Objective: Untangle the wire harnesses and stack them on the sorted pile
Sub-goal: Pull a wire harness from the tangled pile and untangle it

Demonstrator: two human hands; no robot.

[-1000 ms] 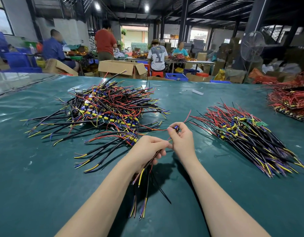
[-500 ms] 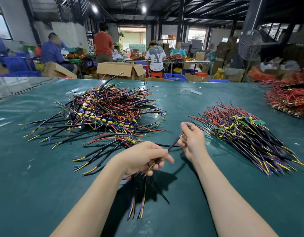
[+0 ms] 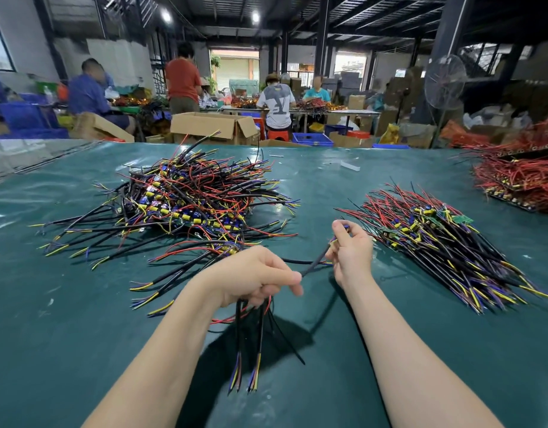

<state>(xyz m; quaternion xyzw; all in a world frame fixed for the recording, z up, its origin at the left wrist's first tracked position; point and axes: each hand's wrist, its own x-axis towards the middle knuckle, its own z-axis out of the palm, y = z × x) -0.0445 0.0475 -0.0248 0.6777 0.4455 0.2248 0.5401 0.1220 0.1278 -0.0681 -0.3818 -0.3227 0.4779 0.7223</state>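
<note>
A tangled heap of wire harnesses (image 3: 186, 202), black, red, yellow and blue, lies on the green table (image 3: 81, 319) at the left. The sorted pile (image 3: 445, 242), with wires laid in one direction, lies at the right. My left hand (image 3: 254, 276) grips a bundle of harness wires (image 3: 251, 341) whose stripped ends hang down toward me. One black cable (image 3: 312, 265) runs from that hand up to my right hand (image 3: 349, 251), which pinches its end just left of the sorted pile.
A red wire pile (image 3: 519, 177) sits at the table's far right. Cardboard boxes (image 3: 214, 126), blue crates and several seated or standing workers are beyond the far edge. A standing fan (image 3: 445, 83) is at the back right.
My right hand has moved right and away from the left hand, drawing a black cable out taut between them. The left hand stays low, holding the bundle.
</note>
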